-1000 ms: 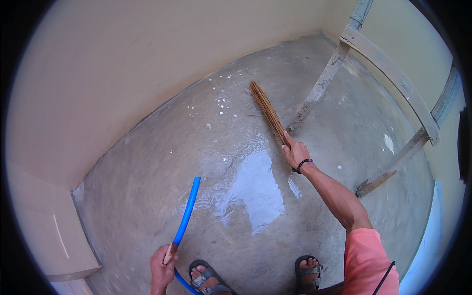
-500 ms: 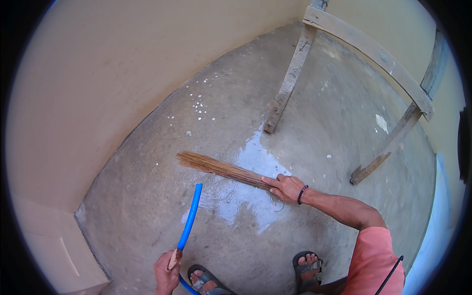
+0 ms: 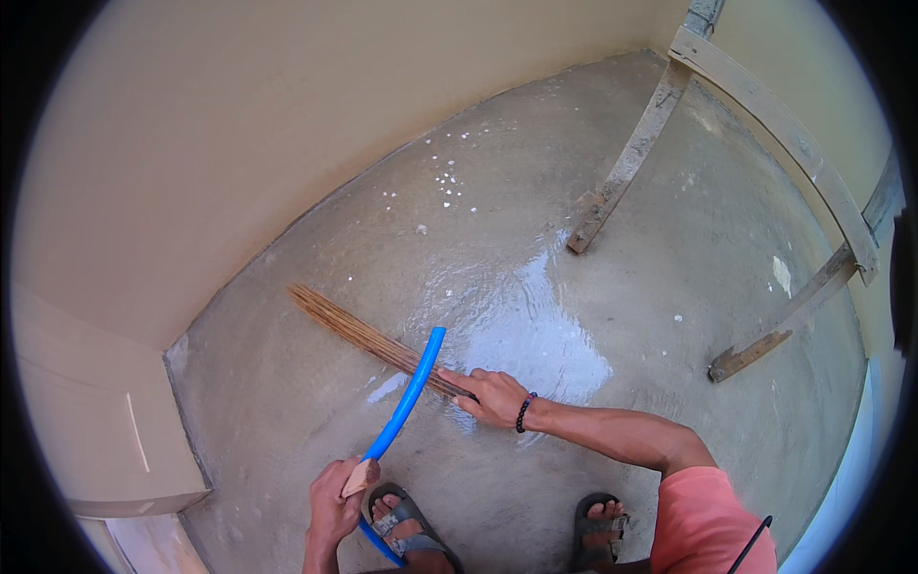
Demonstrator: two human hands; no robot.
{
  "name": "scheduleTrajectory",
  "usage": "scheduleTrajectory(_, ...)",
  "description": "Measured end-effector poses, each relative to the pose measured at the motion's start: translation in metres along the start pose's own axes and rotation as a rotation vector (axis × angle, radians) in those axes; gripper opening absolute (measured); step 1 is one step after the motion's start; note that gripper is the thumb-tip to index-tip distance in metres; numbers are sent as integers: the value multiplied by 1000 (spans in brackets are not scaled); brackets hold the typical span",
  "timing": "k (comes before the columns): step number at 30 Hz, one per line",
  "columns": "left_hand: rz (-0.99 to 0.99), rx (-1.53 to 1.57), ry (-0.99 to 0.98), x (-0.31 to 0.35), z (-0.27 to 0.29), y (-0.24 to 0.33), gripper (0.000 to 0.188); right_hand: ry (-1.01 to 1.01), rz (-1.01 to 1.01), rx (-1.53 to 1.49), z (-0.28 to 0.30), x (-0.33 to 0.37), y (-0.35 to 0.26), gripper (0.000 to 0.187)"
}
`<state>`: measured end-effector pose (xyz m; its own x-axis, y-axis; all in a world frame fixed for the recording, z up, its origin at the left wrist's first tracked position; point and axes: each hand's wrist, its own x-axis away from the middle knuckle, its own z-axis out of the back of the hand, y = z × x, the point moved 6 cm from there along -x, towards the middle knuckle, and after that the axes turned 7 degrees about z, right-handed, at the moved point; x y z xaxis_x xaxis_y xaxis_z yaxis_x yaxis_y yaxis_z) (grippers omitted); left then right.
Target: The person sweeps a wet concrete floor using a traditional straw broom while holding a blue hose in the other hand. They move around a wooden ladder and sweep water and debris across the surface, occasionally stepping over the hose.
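Observation:
My left hand (image 3: 330, 505) is closed round a blue hose (image 3: 404, 407) at the lower middle, its open end slanting up and away over the floor. A small tan, block-like piece (image 3: 360, 476) shows at the same grip; its kind is unclear. My right hand (image 3: 495, 398) is wrapped round the bound end of a brown stick broom (image 3: 349, 328). The broom's bristles point to the far left, and the hose end crosses in front of the broom near my right fingers. Beneath and beyond them a shiny puddle of water (image 3: 535, 340) spreads over the concrete floor (image 3: 277, 411).
A wooden frame (image 3: 770, 110) stands at the far right, its two legs (image 3: 626, 172) on the floor. White flecks (image 3: 448, 180) dot the concrete near the beige wall (image 3: 191, 143). My sandalled feet (image 3: 406, 526) are at the lower edge.
The broom has swung left and nearer with my right hand. My left hand has lifted the hose slightly up and right, so it now overlaps the broom. The view has shifted a little.

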<state>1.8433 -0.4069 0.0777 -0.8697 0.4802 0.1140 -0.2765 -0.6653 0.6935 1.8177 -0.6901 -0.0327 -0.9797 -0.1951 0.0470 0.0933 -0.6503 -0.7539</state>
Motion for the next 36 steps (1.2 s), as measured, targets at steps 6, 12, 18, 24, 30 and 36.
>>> scheduleTrajectory(6, 61, 94, 177, 38, 38, -28, 33, -301, 195, 42, -106, -76, -83, 55)
scheduleTrajectory(12, 130, 106, 186, 41, 50, -33, 29, -58, 67, 121, -125, -164, -36, 50)
scheduleTrajectory(18, 54, 24, 85, 36, 52, -35, 17, 294, -396, -66, -11, -147, 46, 56)
scheduleTrajectory(24, -57, 37, -32, 12, 29, -19, 11, 749, -496, 38, 119, -80, 117, 59)
scheduleTrajectory(30, -28, 20, -101, 2, 11, -2, 15, 281, -104, 93, 102, 36, 49, 59)
scheduleTrajectory(36, -126, -17, -196, -6, -14, 11, 33, -221, -62, 352, 44, 190, 65, 59)
